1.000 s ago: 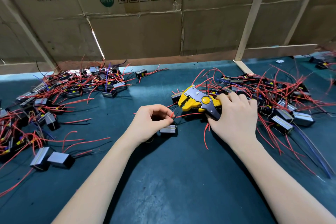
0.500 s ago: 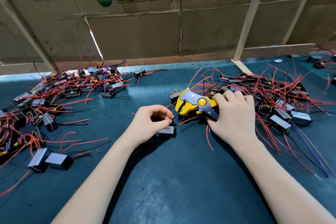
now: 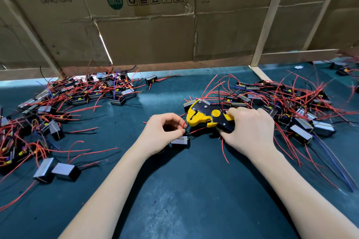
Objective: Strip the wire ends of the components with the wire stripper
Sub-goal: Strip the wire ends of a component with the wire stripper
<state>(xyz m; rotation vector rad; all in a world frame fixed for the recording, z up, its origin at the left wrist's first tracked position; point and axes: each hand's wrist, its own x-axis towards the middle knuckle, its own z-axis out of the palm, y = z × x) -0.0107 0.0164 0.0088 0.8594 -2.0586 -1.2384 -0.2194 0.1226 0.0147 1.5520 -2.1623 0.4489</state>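
My right hand (image 3: 250, 130) grips the handles of a yellow and black wire stripper (image 3: 206, 116), whose jaws point left. My left hand (image 3: 161, 136) pinches a thin red wire (image 3: 183, 125) between thumb and forefinger, with the wire's end right at the stripper's jaws. That wire belongs to a small grey block component (image 3: 180, 141) lying on the mat just below my left fingers.
A pile of wired components (image 3: 281, 103) spreads to the right of the stripper, and another pile (image 3: 64, 103) lies at the left. Two grey blocks (image 3: 56, 170) sit near the left front. A cardboard wall (image 3: 151, 31) closes the back of the dark green mat (image 3: 174, 190).
The stripper in my right hand has moved left toward my left hand, so its jaws now meet the pinched wire end. My left hand has hardly moved.
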